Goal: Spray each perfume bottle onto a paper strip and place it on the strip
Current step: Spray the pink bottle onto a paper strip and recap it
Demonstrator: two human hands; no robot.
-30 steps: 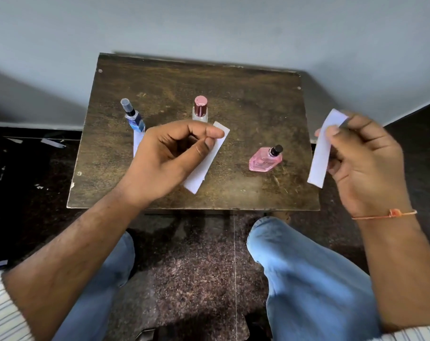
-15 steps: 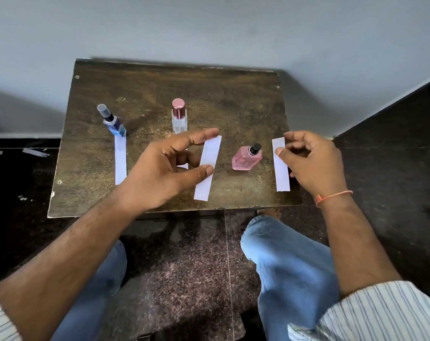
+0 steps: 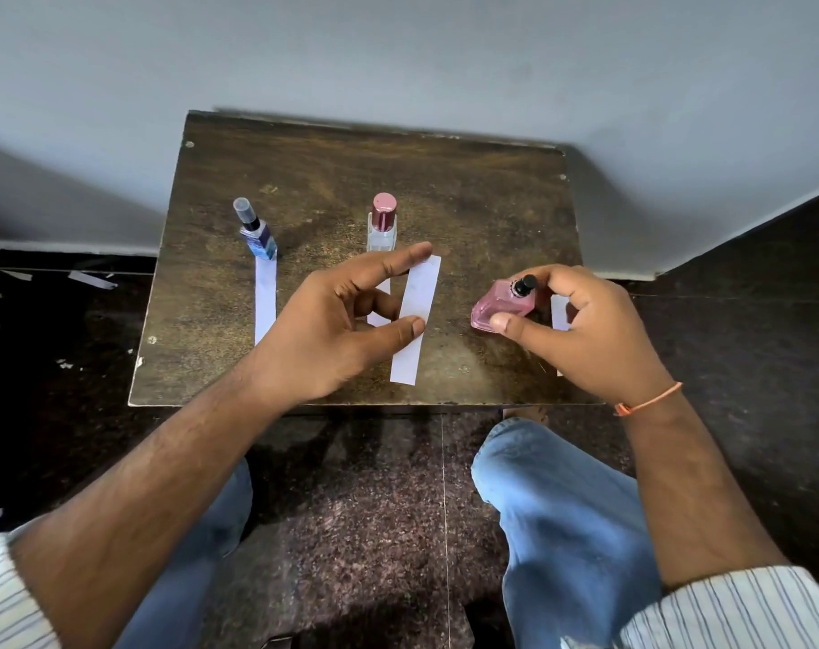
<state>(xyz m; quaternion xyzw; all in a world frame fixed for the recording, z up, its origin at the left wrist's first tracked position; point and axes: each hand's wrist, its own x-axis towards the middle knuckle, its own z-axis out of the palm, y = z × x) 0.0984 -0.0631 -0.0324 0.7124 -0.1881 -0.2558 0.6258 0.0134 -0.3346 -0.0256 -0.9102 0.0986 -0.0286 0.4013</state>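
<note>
A pink flat perfume bottle [image 3: 501, 306] with a black cap lies tilted on the wooden table [image 3: 304, 180]. My right hand [image 3: 585, 330] grips it with thumb and fingers. A white strip [image 3: 559, 313] lies mostly hidden under that hand. My left hand [image 3: 342, 320] pinches a second paper strip [image 3: 414, 320] between index fingertip and thumb, just left of the pink bottle. A blue bottle [image 3: 257, 236] stands on the far end of its strip [image 3: 265, 302]. Behind my left hand a clear bottle with a maroon cap [image 3: 382, 224] stands on the far end of another strip [image 3: 380, 316].
The small table stands against a grey wall [image 3: 398, 53]. My knees in blue jeans [image 3: 562, 508] are just below its near edge. Paper scraps [image 3: 91, 278] lie on the dark floor to the left.
My right hand laid its strip on the table's right side, let go, and moved left to grip the pink bottle. My left hand still holds its strip near the table's middle.
</note>
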